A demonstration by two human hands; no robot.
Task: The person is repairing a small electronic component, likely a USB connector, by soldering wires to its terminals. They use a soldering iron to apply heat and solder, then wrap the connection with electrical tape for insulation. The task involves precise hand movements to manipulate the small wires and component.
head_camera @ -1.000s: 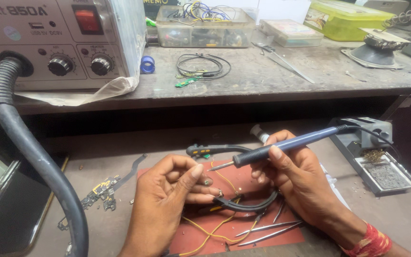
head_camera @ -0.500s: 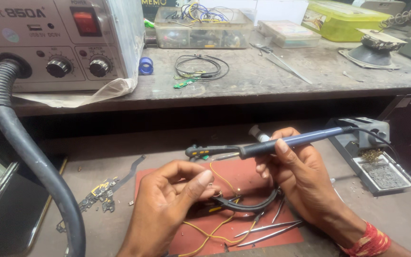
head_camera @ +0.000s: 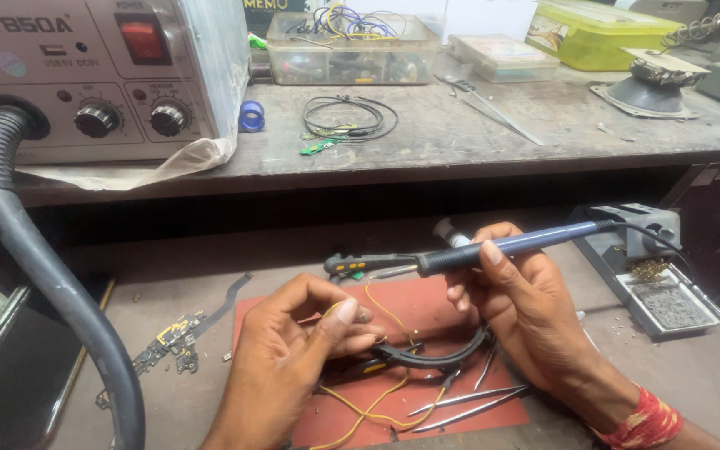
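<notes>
Right hand (head_camera: 527, 304) gripping blue soldering iron (head_camera: 510, 247), left hand (head_camera: 293, 350) pinching yellow wire (head_camera: 377, 300), yellow-green lidded box (head_camera: 597, 32) on shelf

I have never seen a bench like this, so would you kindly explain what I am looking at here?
The picture comes from a camera on the person's head, looking down at their own two hands. The right hand holds a blue-handled soldering iron, tip pointing left. The left hand pinches a thin yellow wire over a red mat. Tweezers lie on that mat. On the shelf behind stands a grey station with two knobs and a thick black hose.
</notes>
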